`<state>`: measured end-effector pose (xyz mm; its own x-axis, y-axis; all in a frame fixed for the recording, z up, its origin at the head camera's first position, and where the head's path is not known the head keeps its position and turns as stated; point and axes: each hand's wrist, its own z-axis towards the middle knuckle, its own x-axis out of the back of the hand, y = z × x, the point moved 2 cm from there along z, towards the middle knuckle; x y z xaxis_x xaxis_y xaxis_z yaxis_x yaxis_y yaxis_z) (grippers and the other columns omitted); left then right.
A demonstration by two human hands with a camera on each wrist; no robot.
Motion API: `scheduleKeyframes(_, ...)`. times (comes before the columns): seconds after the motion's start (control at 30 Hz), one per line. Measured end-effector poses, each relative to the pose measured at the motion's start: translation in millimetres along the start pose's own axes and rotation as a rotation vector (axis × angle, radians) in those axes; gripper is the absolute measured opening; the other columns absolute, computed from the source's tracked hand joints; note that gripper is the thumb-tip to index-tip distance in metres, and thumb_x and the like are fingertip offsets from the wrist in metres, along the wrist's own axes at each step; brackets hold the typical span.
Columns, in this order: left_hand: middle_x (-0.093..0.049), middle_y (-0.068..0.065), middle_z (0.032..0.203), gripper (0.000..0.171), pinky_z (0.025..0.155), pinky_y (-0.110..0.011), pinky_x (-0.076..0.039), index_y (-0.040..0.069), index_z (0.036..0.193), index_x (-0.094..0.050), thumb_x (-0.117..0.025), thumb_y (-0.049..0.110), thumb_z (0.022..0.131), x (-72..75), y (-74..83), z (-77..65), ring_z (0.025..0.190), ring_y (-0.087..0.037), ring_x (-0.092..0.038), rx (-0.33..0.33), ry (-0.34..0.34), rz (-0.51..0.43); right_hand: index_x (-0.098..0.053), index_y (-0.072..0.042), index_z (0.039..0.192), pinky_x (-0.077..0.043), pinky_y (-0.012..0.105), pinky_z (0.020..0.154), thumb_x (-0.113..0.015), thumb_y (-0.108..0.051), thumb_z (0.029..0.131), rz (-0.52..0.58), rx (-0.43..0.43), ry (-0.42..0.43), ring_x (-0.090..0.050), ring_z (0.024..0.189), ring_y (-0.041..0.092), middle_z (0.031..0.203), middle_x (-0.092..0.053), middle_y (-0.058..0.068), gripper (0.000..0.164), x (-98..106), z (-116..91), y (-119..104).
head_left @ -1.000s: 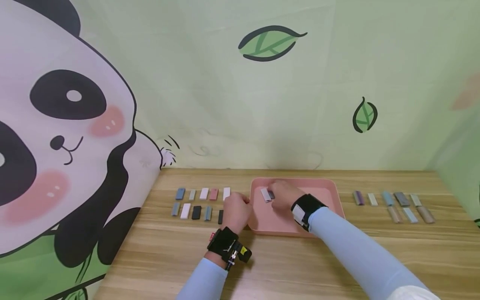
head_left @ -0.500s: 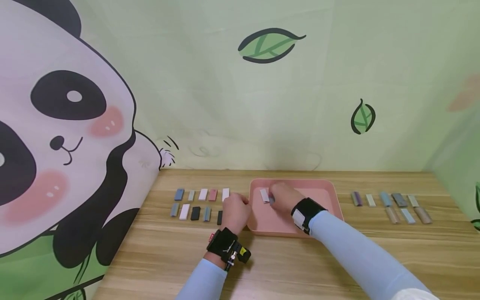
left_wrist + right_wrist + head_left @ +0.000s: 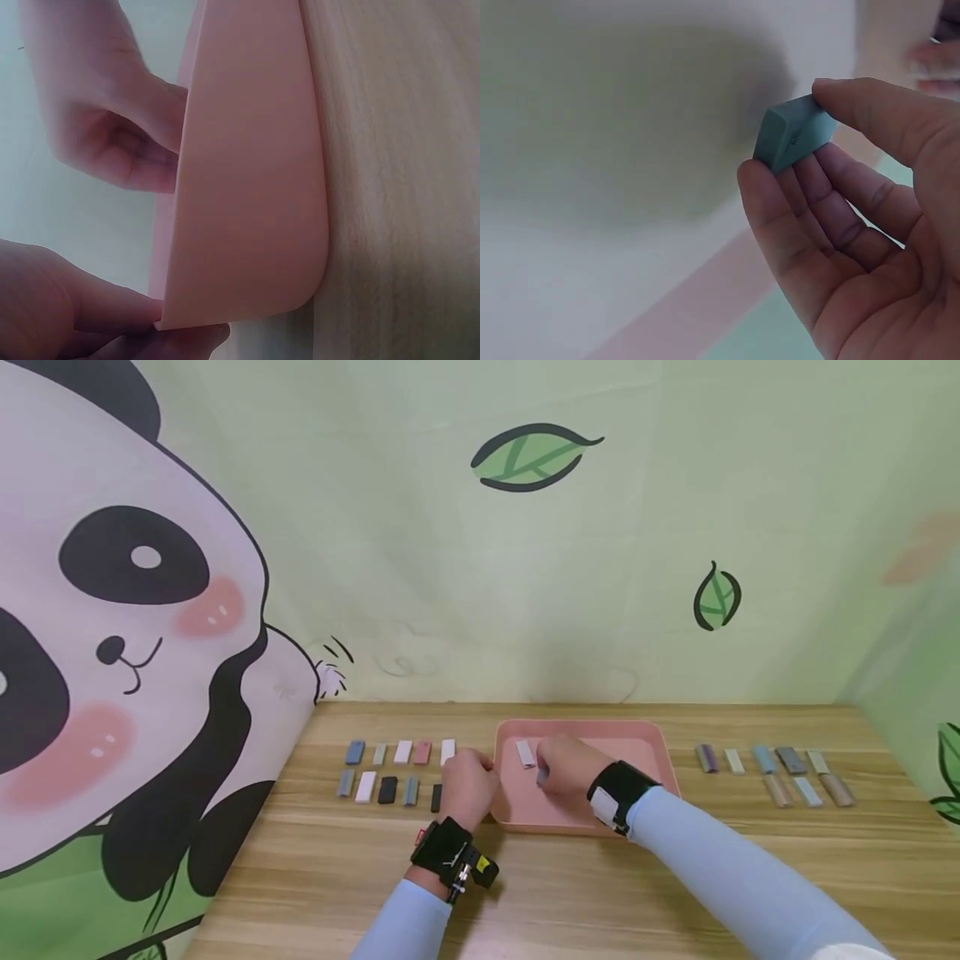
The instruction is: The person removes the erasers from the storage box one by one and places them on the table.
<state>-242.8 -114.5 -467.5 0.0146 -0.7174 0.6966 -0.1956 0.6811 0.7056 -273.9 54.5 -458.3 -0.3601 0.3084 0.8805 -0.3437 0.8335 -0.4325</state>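
Observation:
My left hand (image 3: 467,789) pinches the left rim of the pink tray (image 3: 540,814) between thumb and fingers; the left wrist view shows this grip at a corner of the tray wall (image 3: 247,165). Over the inside of the tray, my right hand (image 3: 573,766) holds a small blue-green rectangular block (image 3: 795,135) between thumb and fingertips. Dark printed marks show on one face of the block. Just left of it, a light grey piece (image 3: 525,753) lies on the tray floor.
Left of the tray, small pieces lie in two rows, among them a blue one (image 3: 355,752), a pink one (image 3: 422,752) and a black one (image 3: 387,790). More pieces, including a purple one (image 3: 707,758), lie to the right. A panda-printed backdrop (image 3: 420,568) stands behind the table.
My right hand has drawn the block slightly toward the tray's near side, away from the light grey piece. The left hand keeps its grip on the rim.

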Motion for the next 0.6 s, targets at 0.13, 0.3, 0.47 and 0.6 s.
scheduleKeyframes(0.13,-0.064,-0.005,0.076,0.01,0.047,-0.026,-0.043,0.008,0.081,-0.073,-0.063,0.009,0.082,-0.6,-0.5,0.1,0.061,-0.016,-0.058,-0.006,0.011,0.002,-0.06,-0.013,0.066,-0.034,0.026,0.051,-0.065,-0.015,0.081,0.044,0.01,0.021,-0.041,0.054,0.013,0.057,-0.035,-0.002,0.016,13.6,-9.2,5.6)
scheduleKeyframes(0.3,-0.064,-0.005,0.077,0.011,0.047,-0.027,-0.042,0.009,0.08,-0.072,-0.062,0.009,0.082,0.3,-0.3,-0.6,0.062,-0.017,-0.058,0.005,0.016,-0.003,-0.063,-0.012,0.077,-0.039,0.025,0.056,-0.063,-0.017,0.083,0.111,0.007,0.077,-0.046,0.06,0.013,0.066,-0.05,-0.002,0.008,37.9,-29.4,15.2)
scheduleKeyframes(0.47,-0.063,-0.004,0.072,0.013,0.045,-0.027,-0.039,0.009,0.073,-0.072,-0.061,0.008,0.081,0.2,0.5,-0.8,0.058,-0.017,-0.056,-0.003,0.027,0.007,-0.067,-0.009,0.092,-0.049,0.028,0.067,-0.067,-0.023,0.082,0.096,0.005,0.215,-0.056,0.072,0.014,0.083,-0.064,0.001,0.017,56.8,-47.2,35.9)
scheduleKeyframes(0.6,-0.063,-0.004,0.069,0.014,0.044,-0.027,-0.038,0.01,0.071,-0.071,-0.061,0.009,0.081,-1.4,0.4,-0.6,0.056,-0.016,-0.055,-0.002,0.029,0.015,-0.066,-0.005,0.101,-0.051,0.034,0.073,-0.067,-0.023,0.082,0.134,0.014,0.311,-0.059,0.081,0.018,0.091,-0.065,0.007,0.026,70.7,-63.9,53.4)
